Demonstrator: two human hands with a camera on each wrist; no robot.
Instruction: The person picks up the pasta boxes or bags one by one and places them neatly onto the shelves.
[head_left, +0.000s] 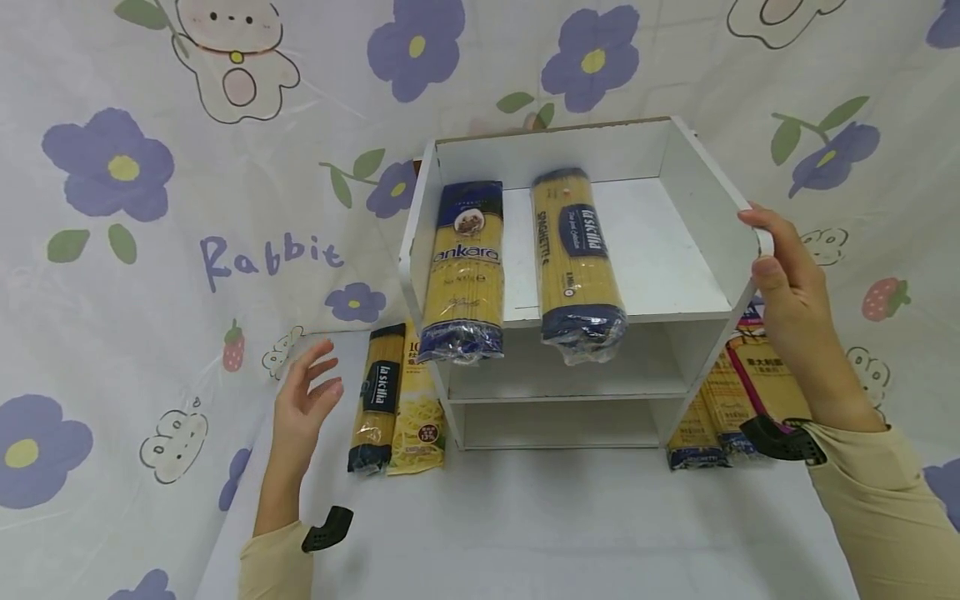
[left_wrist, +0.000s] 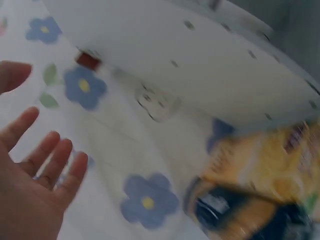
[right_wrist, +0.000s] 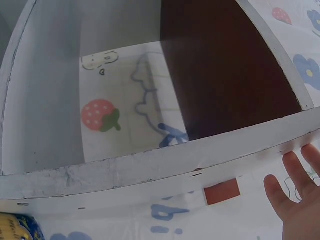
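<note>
My right hand (head_left: 798,308) grips the upper front corner of the right side panel of a white shelf unit (head_left: 701,217); in the right wrist view its fingertips lie right at the panel's edge. Two spaghetti packs lie on the top shelf, their lower ends jutting over its front edge: an Ankara pack (head_left: 467,271) at the left and a La Sicilia pack (head_left: 576,262) near the middle. Left of the unit, my left hand (head_left: 300,417) is raised with spread fingers and holds nothing. It is nearest to another La Sicilia pack (head_left: 377,400) on the table.
Beside that pack lies a yellow noodle pack (head_left: 417,408), close against the unit's left side. Several pasta packs (head_left: 723,408) lie at its right, partly behind my right arm. A patterned cloth (head_left: 277,192) hangs behind, and a white table surface (head_left: 555,517) extends in front.
</note>
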